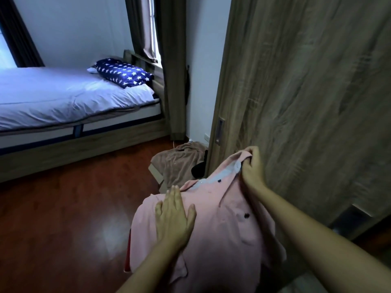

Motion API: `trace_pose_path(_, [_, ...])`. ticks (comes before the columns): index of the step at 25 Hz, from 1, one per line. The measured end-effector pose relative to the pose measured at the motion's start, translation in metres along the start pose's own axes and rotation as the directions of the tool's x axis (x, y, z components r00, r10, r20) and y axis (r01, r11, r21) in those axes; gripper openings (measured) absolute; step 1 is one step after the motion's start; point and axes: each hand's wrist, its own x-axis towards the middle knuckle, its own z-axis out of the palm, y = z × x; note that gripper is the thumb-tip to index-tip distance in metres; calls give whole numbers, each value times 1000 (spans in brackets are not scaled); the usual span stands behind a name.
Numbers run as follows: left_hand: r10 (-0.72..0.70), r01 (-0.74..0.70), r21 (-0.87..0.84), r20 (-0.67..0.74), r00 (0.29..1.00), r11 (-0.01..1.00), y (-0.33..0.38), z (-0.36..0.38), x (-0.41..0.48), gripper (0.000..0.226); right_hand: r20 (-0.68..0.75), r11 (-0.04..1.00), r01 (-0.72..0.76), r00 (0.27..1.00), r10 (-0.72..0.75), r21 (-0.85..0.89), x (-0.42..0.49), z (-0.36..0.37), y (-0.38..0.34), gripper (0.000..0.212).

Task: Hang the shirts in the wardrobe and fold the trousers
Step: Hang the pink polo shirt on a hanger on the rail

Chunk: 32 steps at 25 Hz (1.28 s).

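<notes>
A pink polo shirt (pixel 222 225) with a pale blue inner collar hangs in front of me, low in the view. My right hand (pixel 252 166) is closed on its collar at the top, holding it up. My left hand (pixel 174 216) lies flat, fingers spread, against the shirt's left shoulder. No hanger shows; whatever is inside the shirt is hidden. A strip of red fabric (pixel 127 261) peeks out behind the shirt's lower left edge. The wood-grain wardrobe sliding door (pixel 306 92) stands just right of the shirt, with its recessed handle (pixel 220 131) near the left edge.
A brown garment (pixel 179 163) lies crumpled over a box on the floor beyond the shirt, next to something dark. The bed (pixel 63 98) with a star-patterned pillow (pixel 124 72) fills the left. Red-brown wooden floor (pixel 63 218) spreads between. Curtains (pixel 171 70) hang by the window.
</notes>
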Motion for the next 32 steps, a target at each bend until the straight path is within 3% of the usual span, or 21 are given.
trace_pose_path(2, [-92,77,-294,-40,995,953,23,-21,9,77,116,974,83,987,-109,212,-15,-23,-26,22])
trace_pose_path(3, [-93,50,-431,-79,993,901,36,-36,19,76,175,955,118,970,-170,273,-23,-34,-39,20])
trace_pose_path(5, [115,-141,-553,-82,990,821,63,-66,47,79,267,922,202,917,-296,331,-39,-59,-66,17])
trace_pose_path(7, [459,-354,-552,59,887,755,90,-94,71,78,310,886,288,860,-406,363,-53,-84,-92,23])
trace_pose_path(8, [581,-410,-552,173,795,726,104,-105,76,64,308,868,327,839,-449,373,-59,-97,-103,26])
trace_pose_path(10, [685,-410,-611,321,654,677,127,-122,74,15,261,836,368,830,-493,408,-66,-128,-118,22])
trace_pose_path(14, [777,-450,-700,244,580,555,152,-140,56,11,83,836,337,909,-409,433,-69,-197,-122,17])
trace_pose_path(16, [846,-662,-556,161,508,503,169,-151,41,24,32,853,326,928,-371,408,-77,-226,-125,27])
trace_pose_path(18, [895,-842,-362,-44,443,399,190,-160,22,32,42,877,284,945,-324,387,-89,-251,-134,32])
trace_pose_path(20, [846,-814,-426,-177,502,394,212,-174,0,24,128,940,227,955,-266,255,-101,-272,-145,22])
trace_pose_path(21, [816,-774,-483,-185,547,410,224,-178,-8,27,166,968,242,954,-250,66,-108,-280,-150,19])
trace_pose_path(23, [812,-757,-531,-200,548,381,246,-184,-23,27,214,876,304,947,-238,-375,-119,-286,-153,53])
trace_pose_path(24, [833,-780,-535,-228,505,326,257,-188,-32,26,233,806,313,947,-222,-502,-124,-287,-156,62])
trace_pose_path(26, [855,-820,-525,-295,426,228,274,-192,-42,20,230,759,312,949,-217,-572,-129,-288,-161,56])
trace_pose_path(28, [858,-843,-504,-332,391,189,281,-189,-39,26,166,790,300,954,-250,-535,-131,-299,-165,31])
trace_pose_path(30, [889,-881,-414,-279,362,228,275,-176,-28,41,73,817,254,965,-254,-518,-131,-313,-171,14])
trace_pose_path(32, [915,-893,-323,-148,375,313,262,-150,-27,48,-32,791,218,957,-287,-571,-137,-323,-179,17])
